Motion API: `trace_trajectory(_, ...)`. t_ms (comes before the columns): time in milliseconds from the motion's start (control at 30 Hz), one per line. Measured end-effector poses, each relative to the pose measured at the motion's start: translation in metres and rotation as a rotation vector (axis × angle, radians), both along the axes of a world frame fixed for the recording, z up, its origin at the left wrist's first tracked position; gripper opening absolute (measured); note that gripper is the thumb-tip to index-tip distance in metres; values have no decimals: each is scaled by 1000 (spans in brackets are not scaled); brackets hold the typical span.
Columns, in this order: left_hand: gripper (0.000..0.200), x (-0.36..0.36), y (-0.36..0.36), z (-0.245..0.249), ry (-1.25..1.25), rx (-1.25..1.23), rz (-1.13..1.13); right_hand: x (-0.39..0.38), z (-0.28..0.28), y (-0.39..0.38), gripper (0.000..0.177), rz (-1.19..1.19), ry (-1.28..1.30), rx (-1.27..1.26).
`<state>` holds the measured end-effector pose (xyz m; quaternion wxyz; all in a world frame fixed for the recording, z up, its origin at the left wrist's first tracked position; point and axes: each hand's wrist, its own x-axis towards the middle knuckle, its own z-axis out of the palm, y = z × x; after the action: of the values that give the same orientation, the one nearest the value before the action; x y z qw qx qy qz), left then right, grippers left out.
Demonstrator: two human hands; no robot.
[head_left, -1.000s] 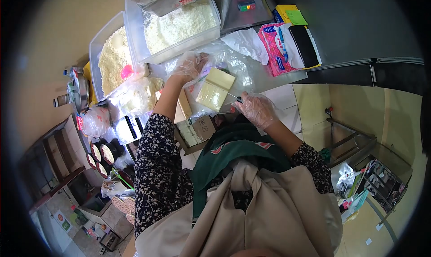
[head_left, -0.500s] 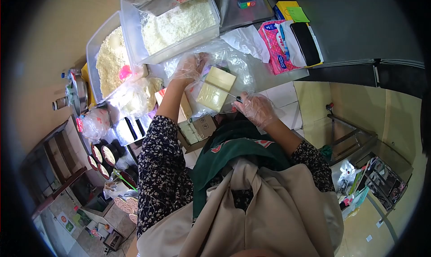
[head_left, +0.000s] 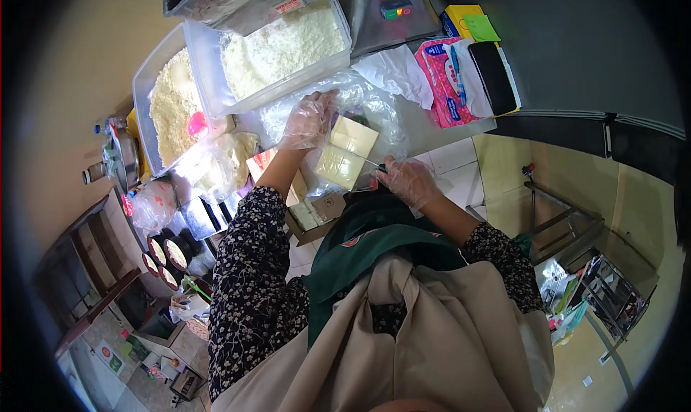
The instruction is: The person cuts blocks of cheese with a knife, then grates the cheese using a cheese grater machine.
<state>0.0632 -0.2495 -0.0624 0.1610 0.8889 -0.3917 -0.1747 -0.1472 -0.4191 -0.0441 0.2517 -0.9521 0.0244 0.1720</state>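
A pale yellow block of cheese lies on a clear plastic bag near the table's front edge, split across its middle by a line. My right hand, in a clear plastic glove, is closed round the dark handle of a knife. Its thin blade reaches left into the line across the block. My left hand, gloved too, rests on the bag by the block's upper left side, fingers stretched forward.
Tubs of white gratings and yellowish gratings stand at the back left. A grey machine, a pink packet and a black phone are at the back right. Below the table edge sits an open carton.
The view has shifted slightly. My right hand and the knife have moved a little left, with the blade still at the block's middle. My left hand stays beside the block.
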Motion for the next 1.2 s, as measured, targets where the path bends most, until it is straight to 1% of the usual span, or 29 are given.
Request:
trace_trajectory(33, 40, 1, 0, -6, -25, -58, -10, 1, -3, 0, 39, -3, 13, -15)
trace_trajectory(100, 41, -2, 3, -21, -67, -76, 2, 0, -13, 3, 38, -8, 21, -29)
trace_trajectory(133, 41, -2, 1, -20, -109, -98, 15, 0, -22, 4, 39, -13, -6, -41)
trace_trajectory(167, 44, -5, -2, -20, -102, -44, 48, -2, -31, 5, 40, -24, -27, -52)
trace_trajectory(200, 44, -5, -3, -21, -105, -47, 43, -1, -34, 5, 40, -28, -29, -55)
trace_trajectory(267, 45, -7, -6, -24, -100, 68, 94, -2, -42, 6, 42, -55, 25, -48)
trace_trajectory(367, 47, -5, -5, -34, -103, 104, 104, 1, -45, 9, 41, -72, 64, -78)
trace_trajectory(500, 47, -6, -8, -29, -129, 126, 116, 4, -40, 9, 41, -87, 42, -78)
trace_trajectory(600, 48, -11, -6, -29, -172, 109, 165, 1, -33, 11, 44, -122, 78, -60)
trace_trajectory(667, 46, -8, -5, -29, -96, 35, 159, 0, -34, 7, 43, -81, -13, -62)
trace_trajectory(700, 45, -4, -5, -22, -46, 27, 152, 0, -33, 6, 43, -73, -16, -63)
trace_trajectory(733, 45, -5, 0, -13, -49, 27, 159, 1, -32, 5, 42, -57, -21, -61)
trace_trajectory(800, 45, -13, 17, 5, -5, -130, 215, 0, -29, 7, 40, -32, -23, -54)
trace_trajectory(833, 45, -21, 24, 15, 46, -231, 327, 0, -28, 7, 39, -39, -37, -63)
trace_trajectory(867, 45, -33, 32, 25, 44, -230, 335, -1, -25, 8, 37, -45, -52, -73)
trace_trajectory(933, 46, -56, 49, 39, 125, -272, 580, 0, -17, 10, 37, -25, -21, -81)
trace_trajectory(967, 50, -67, 71, -1, 227, -466, 605, -1, -15, 12, 38, -14, 13, -90)
trace_trajectory(1000, 50, -85, 78, -27, 222, -465, 615, -3, -16, 13, 38, -4, 11, -87)
trace_trajectory(1033, 51, -107, 81, -45, 371, -640, 760, -4, -16, 13, 37, -14, 12, -81)
trace_trajectory(1067, 53, -121, 82, -52, 521, -815, 903, -6, -17, 15, 37, -24, 16, -74)
trace_trajectory(1100, 53, -127, 80, -46, 518, -815, 912, -7, -15, 15, 37, -16, 17, -70)
trace_trajectory(1167, 53, -132, 75, -26, 704, -572, 949, -7, -5, 15, 37, -45, 29, -57)
trace_trajectory(1200, 53, -132, 76, -27, 701, -576, 955, -3, 5, 15, 37, -38, 27, -57)
